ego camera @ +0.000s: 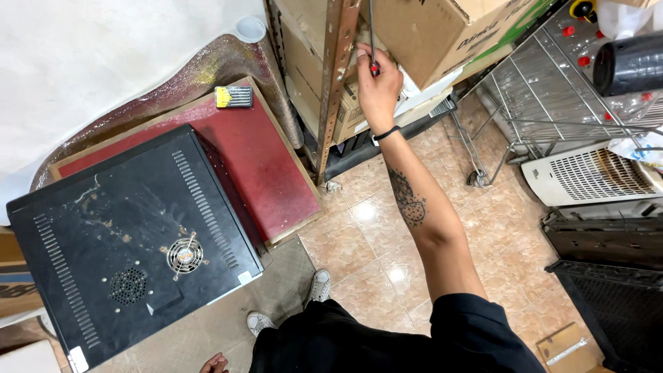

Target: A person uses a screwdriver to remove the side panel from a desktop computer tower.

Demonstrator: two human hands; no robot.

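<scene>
Reaching up with the right hand [378, 86], fingers pinched round a red-handled screwdriver [373, 41] beside the rusty shelf post [336, 83] and cardboard boxes [421, 34]; left hand [215, 363] low, fingers unclear; likely fetching the tool; next calls for lowering it toward the black metal case [131, 242].

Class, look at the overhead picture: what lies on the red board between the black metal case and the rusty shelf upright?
In the head view, the red board between the black metal case and rusty shelf upright is bare; the small bit set lies further back.

The black appliance casing [131, 235] is scuffed, matt sheet metal on a red, wood-edged desk [266, 166]. The shelf upright [336, 83] is rusty metal beside matt cardboard boxes [442, 34]. The floor tiles [376, 228] look glossy.
</scene>
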